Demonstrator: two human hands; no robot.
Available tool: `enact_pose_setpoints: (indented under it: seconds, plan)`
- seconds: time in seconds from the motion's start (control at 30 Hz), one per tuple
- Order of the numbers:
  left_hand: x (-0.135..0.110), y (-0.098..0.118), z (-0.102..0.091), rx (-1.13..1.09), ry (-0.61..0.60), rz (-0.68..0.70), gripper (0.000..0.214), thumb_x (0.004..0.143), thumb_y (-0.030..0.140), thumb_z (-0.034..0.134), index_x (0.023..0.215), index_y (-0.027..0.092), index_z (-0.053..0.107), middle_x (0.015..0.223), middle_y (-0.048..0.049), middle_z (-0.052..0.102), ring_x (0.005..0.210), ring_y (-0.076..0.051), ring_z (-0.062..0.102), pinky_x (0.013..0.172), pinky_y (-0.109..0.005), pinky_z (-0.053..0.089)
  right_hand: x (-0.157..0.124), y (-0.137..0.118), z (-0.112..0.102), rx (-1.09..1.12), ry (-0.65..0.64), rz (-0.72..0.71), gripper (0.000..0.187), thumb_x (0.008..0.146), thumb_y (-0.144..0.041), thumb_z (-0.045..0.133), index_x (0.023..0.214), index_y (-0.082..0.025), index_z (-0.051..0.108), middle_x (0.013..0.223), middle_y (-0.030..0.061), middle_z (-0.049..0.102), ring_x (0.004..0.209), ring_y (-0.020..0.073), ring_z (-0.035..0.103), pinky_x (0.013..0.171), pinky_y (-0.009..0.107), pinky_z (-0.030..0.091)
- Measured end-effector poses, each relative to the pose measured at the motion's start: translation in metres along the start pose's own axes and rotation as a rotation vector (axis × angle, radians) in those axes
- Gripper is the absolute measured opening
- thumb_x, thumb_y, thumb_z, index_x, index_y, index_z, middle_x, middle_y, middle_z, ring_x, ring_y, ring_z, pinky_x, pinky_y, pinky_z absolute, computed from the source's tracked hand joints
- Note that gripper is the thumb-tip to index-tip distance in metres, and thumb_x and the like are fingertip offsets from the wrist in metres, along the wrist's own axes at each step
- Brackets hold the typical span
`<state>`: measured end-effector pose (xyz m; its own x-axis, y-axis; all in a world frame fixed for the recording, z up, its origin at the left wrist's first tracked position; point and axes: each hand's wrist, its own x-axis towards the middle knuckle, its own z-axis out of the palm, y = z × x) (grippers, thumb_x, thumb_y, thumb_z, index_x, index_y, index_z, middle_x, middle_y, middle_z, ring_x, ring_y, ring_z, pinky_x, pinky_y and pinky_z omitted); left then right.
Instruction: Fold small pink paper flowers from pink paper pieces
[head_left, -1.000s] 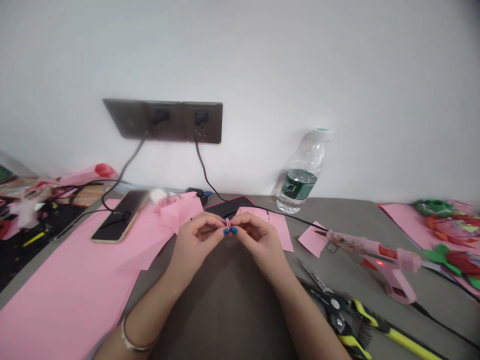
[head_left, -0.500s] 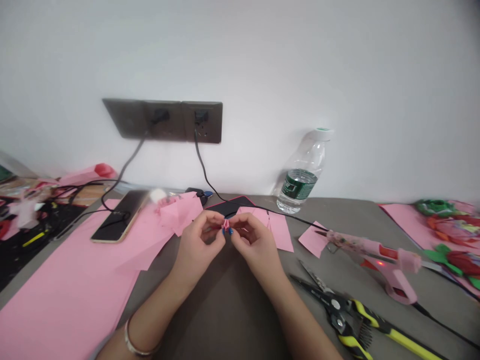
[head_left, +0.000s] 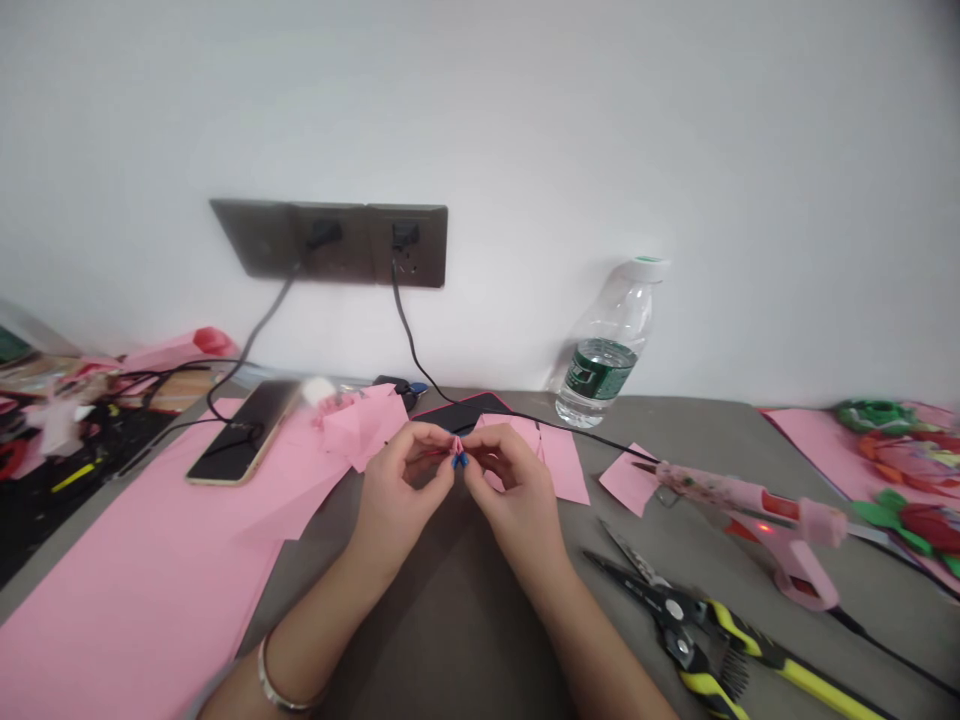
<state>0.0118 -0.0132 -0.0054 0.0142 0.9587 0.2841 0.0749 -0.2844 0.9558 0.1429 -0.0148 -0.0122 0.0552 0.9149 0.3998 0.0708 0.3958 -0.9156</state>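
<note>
Two hands, one pink fold

Left hand and right hand pinch a small pink paper piece between fingertips, above the table. Glue gun lies at 3 o'clock. Even fingertip pressure likely keeps the crease sharp.

Two hands, one bottle — one glue gun.

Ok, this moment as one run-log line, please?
left hand: pinches pink paper piece | right hand: pinches it too | glue gun: on table
</note>
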Motion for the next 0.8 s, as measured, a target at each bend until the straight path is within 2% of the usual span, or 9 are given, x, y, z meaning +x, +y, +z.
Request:
enact_pose_setpoints:
  seconds: [0.13,0.33,0.53,0.7,0.8]
  plan:
    - [-0.0001,0.0009,-0.0009,-0.069,0.015,-0.033,0.014,0.079,0.015,0.067,0.081,0.020,0.055,0.093,-0.0034,0.069,0.091,-0.016,0.070,0.085,-0.030,0.059,-0.0009,0.0001,0.0002,0.005,0.007,0.023,0.011,0.082,-0.014,0.058,0.088,-0.021,0.064,0.084,0.0032,0.066,0.079,0.0171,0.066,0.076,0.032,0.058]
    - [0.0015,-0.0021,-0.0040,0.014,0.013,0.020,0.005,0.080,0.016,0.068,0.075,0.018,0.067,0.098,-0.0063,0.067,0.092,-0.018,0.068,0.082,-0.029,0.059,-0.0010,0.0007,-0.0003,-0.006,0.049,-0.010,0.015,0.081,-0.012,0.057,0.087,-0.021,0.067,0.087,0.0033,0.066,0.080,0.0158,0.066,0.070,0.027,0.057]
    - [0.0032,-0.0026,-0.0051,0.030,-0.001,0.013,0.005,0.079,0.017,0.067,0.078,0.019,0.071,0.102,-0.0073,0.067,0.096,-0.020,0.068,0.081,-0.030,0.059,-0.0011,0.0035,0.0001,0.035,0.032,0.062,0.013,0.081,-0.014,0.058,0.091,-0.021,0.065,0.086,0.0033,0.070,0.080,0.0171,0.069,0.073,0.029,0.057]
    - [0.0046,0.0004,-0.0070,0.253,0.020,0.090,0.006,0.079,0.015,0.066,0.075,0.019,0.069,0.100,-0.0065,0.066,0.098,-0.021,0.066,0.088,-0.034,0.053,0.0000,0.0031,-0.0003,-0.022,0.064,0.014,0.012,0.081,-0.013,0.059,0.088,-0.021,0.065,0.083,0.0021,0.068,0.077,0.0159,0.066,0.073,0.029,0.055]
    - [0.0054,0.0019,-0.0066,0.334,0.005,0.136,0.009,0.079,0.012,0.064,0.077,0.020,0.069,0.094,-0.0048,0.067,0.093,-0.019,0.065,0.082,-0.031,0.051,-0.0001,0.0028,-0.0007,-0.051,0.054,-0.011,0.012,0.081,-0.013,0.059,0.088,-0.021,0.064,0.082,0.0018,0.067,0.076,0.0160,0.065,0.072,0.029,0.055]
